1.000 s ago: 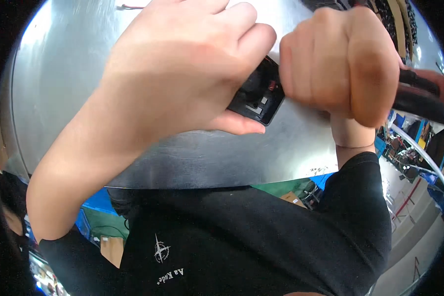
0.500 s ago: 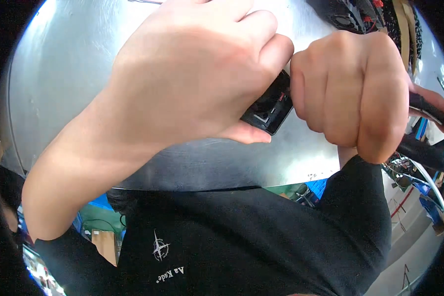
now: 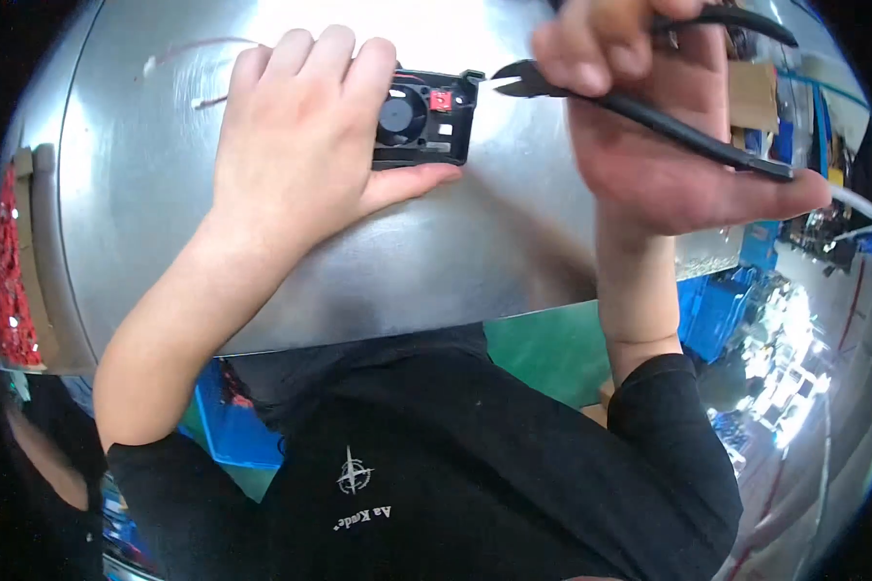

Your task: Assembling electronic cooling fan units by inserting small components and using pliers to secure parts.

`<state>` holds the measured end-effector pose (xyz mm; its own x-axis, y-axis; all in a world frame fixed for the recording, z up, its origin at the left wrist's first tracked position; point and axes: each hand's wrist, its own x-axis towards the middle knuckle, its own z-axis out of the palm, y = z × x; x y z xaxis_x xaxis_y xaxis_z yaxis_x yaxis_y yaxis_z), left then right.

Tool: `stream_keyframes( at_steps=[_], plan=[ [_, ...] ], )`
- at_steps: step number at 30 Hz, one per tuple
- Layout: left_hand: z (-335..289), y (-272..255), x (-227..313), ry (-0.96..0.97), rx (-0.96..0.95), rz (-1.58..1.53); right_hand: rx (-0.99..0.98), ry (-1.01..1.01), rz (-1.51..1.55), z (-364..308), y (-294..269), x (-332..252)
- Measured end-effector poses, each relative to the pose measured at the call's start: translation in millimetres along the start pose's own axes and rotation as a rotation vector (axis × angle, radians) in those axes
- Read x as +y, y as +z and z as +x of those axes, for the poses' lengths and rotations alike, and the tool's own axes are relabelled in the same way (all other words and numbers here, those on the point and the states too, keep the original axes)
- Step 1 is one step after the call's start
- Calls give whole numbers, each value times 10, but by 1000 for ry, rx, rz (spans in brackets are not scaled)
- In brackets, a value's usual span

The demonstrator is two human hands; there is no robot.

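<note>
"Two hands are on the work; state the hold of each."

"The left hand (image 3: 295,136) is closed over a black housing (image 3: 428,131), fingers across its top and thumb along the near edge. The right hand (image 3: 649,160) holds black pliers (image 3: 669,126), fingers bent about the tool, thumb stretched out, handles spread."

"Location of the housing?"

"On the metal table (image 3: 436,252), partly beneath the left hand. Its right end is exposed, showing a small fan (image 3: 395,116) and a red part (image 3: 441,101)."

"Step in hand?"

"In my judgement, steadying the housing with the pliers readied at its far right corner. The parted jaws stand just beside that corner; contact cannot be confirmed."

"What does the next move call for?"

"In my judgement, a firm left hold, a surer right grip, and jaws aligned clear of the fan."
</note>
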<state>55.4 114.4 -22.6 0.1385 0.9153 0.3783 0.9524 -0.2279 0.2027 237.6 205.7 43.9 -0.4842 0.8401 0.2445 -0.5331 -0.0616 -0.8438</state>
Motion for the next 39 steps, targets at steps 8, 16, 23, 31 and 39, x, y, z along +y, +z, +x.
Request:
stream_keyframes(
  at_steps=[8,16,23,31,39],
  plan=[
    [10,27,96,-13,57,69,46,59,782,-160,284,184],
    [22,-21,102,-27,36,64,43,124,334,-36,115,312],
    [2,49,121,-38,59,36,164,114,-559,-180,312,427],
    [28,5,196,-40,43,18,-475,-401,26,126,-144,795],
    [5,61,106,-65,49,37,217,-103,334,-124,189,225]
  ],
)
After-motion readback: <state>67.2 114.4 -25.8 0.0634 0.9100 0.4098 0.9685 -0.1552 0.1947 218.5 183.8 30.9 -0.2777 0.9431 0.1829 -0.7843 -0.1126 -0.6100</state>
